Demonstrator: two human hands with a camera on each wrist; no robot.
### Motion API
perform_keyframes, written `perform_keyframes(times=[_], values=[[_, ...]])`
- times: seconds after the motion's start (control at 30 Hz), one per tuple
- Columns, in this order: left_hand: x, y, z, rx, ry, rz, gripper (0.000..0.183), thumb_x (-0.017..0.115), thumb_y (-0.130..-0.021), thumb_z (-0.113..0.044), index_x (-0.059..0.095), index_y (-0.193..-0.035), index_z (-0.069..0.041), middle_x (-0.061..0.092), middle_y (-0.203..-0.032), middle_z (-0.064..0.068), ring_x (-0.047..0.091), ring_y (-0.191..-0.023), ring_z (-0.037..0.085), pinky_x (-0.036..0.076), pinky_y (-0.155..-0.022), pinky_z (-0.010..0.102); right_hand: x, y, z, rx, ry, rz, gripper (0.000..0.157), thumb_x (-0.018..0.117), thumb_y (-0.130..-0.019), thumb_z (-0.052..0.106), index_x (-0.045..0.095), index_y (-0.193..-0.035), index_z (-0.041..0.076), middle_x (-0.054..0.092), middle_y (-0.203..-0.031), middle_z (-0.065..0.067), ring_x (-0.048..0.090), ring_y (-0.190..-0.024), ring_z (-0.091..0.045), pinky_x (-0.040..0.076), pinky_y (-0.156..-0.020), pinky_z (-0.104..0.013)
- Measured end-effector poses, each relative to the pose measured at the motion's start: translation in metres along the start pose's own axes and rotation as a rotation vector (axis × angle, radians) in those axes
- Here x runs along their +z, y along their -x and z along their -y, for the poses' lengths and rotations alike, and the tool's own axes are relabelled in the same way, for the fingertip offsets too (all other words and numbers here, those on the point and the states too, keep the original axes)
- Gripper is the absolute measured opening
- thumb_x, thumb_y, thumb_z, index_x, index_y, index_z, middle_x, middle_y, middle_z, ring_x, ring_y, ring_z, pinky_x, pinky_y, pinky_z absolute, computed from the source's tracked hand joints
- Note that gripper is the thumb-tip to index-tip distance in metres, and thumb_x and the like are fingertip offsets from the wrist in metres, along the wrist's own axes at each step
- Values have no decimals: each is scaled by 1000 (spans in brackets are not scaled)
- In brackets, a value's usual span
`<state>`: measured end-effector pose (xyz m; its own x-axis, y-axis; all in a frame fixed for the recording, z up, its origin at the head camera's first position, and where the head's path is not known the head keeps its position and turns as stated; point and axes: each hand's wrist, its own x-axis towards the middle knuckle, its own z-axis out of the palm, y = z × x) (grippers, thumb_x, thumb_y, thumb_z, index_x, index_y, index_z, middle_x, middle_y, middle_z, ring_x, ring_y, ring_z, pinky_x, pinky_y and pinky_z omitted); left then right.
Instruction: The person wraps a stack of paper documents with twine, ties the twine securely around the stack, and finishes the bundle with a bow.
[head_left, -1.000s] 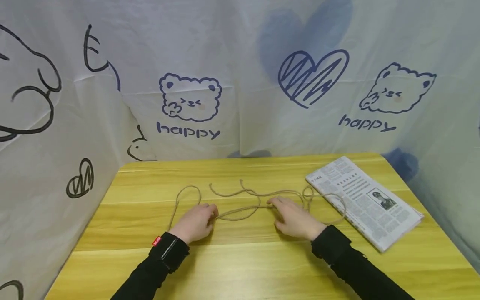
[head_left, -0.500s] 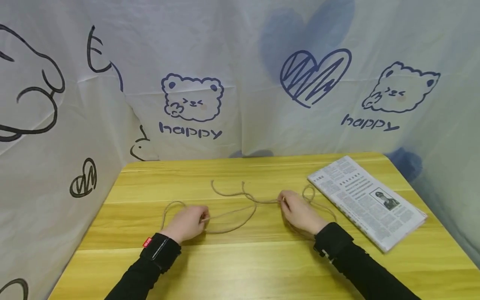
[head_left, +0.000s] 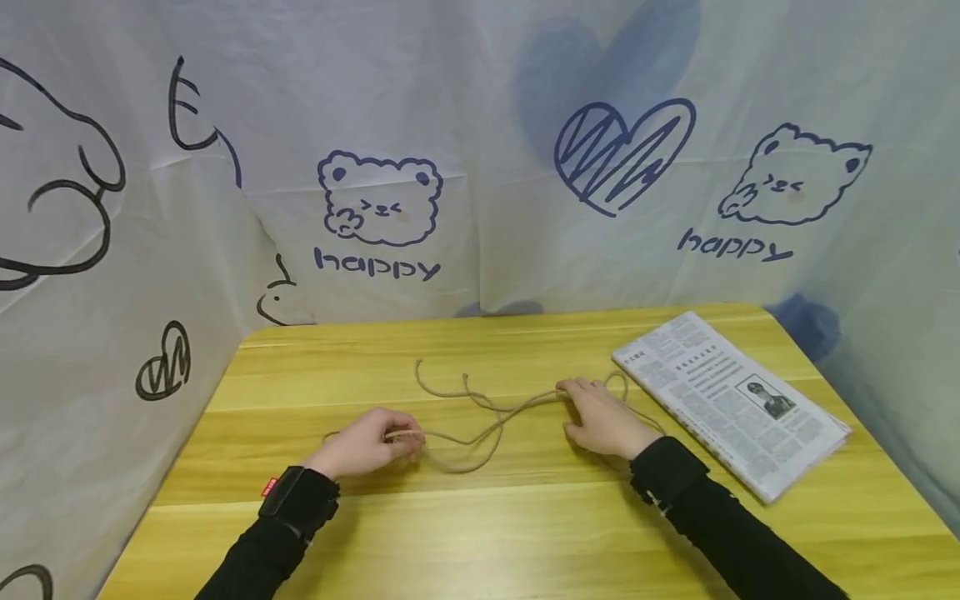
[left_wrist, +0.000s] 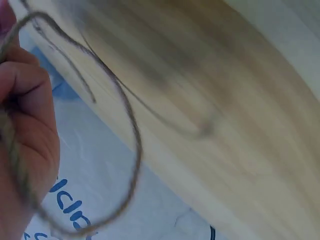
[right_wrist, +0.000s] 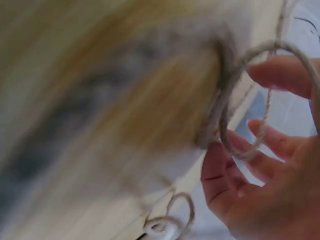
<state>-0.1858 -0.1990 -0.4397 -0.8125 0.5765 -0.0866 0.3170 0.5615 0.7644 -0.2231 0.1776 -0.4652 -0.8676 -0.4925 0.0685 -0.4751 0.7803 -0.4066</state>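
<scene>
A thin tan rope (head_left: 491, 446) lies across the wooden table in loose curves, crossing itself near the middle. My left hand (head_left: 367, 442) holds one strand, its fingers curled with the cord passing between thumb and fingers. A hanging loop of the rope (left_wrist: 136, 145) swings beside that hand (left_wrist: 30, 115) in the left wrist view. On the other side, my right hand (head_left: 603, 419) rests at the rope with its thumb spread away from the fingers. The right wrist view shows a loop of rope (right_wrist: 227, 110) around the loosely parted fingers (right_wrist: 217, 180).
A folded newspaper (head_left: 727, 400) lies at the right of the yellow wooden table (head_left: 480, 533). Two free rope ends point toward the back edge. White cloth (head_left: 510, 250) with blue drawings hangs behind the table and along both sides.
My left hand has moved left, drawing the strand along. My right hand has shifted slightly right and away from me, and its fingers have loosened from their pinch. The rope's crossing has changed shape.
</scene>
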Motion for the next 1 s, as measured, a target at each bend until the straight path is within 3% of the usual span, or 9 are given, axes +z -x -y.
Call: perform_keyframes(times=[0.1,0.2,0.27,0.33,0.5,0.6,0.7,0.83,1.0], values=[[1,-3,-3,-1,74,-23,15,53,-97,-11,67,-102,-6,67,-97,8,62,-90,24,50,-76,36,5,-4,3,5,38,4,44,64,-87,11,50,-127,0,56,-114,-17,54,-104,-35,46,-87,-47],[-3,-3,-5,-28,95,-114,18,50,-97,-6,68,-102,-4,66,-103,10,60,-97,28,50,-79,42,6,-4,2,18,37,16,27,63,-87,6,56,-113,2,59,-98,-11,58,-87,-26,49,-76,-40],[-8,0,-7,-57,98,-184,20,49,-97,-5,67,-105,-3,65,-107,13,60,-100,30,50,-79,42,5,-3,0,29,10,28,18,59,-89,4,57,-107,2,58,-94,-9,57,-82,-23,48,-72,-37],[-15,3,-7,-84,91,-261,23,49,-96,-4,65,-112,-2,63,-112,16,61,-88,29,50,-67,38,1,-1,-3,38,-38,13,14,53,-92,2,58,-106,0,56,-94,-10,54,-81,-22,47,-72,-37],[-40,17,-6,-175,-21,-477,36,49,-94,-4,54,-130,-3,55,-122,19,42,-57,19,33,-48,28,-22,2,-8,59,-163,-185,24,38,-99,1,58,-112,-6,53,-100,-18,51,-80,-23,43,-71,-39],[-57,26,-5,-212,-117,-592,44,52,-92,-7,48,-135,-2,53,-123,20,43,-58,19,36,-50,28,-43,4,-10,98,-245,-310,30,33,-101,4,57,-116,-7,54,-95,-20,52,-71,-23,42,-63,-37],[-73,36,-6,-234,-180,-680,53,57,-90,-8,42,-140,0,50,-126,20,48,-65,21,39,-52,29,-62,10,-12,152,-366,-356,34,29,-104,11,52,-125,-5,55,-86,-18,50,-61,-22,37,-53,-34],[-89,47,-10,-241,-234,-752,65,62,-86,-9,33,-143,3,44,-131,24,55,-78,27,46,-59,33,-77,16,-16,218,-516,-385,41,25,-106,23,48,-130,-2,54,-78,-16,42,-60,-21,33,-54,-37],[-98,55,-2,-228,-226,-755,75,62,-88,-12,21,-150,-3,26,-145,25,55,-99,37,50,-67,45,-85,16,-22,259,-773,-399,43,26,-106,21,43,-134,-6,44,-67,-10,38,-60,-15,31,-55,-33]])
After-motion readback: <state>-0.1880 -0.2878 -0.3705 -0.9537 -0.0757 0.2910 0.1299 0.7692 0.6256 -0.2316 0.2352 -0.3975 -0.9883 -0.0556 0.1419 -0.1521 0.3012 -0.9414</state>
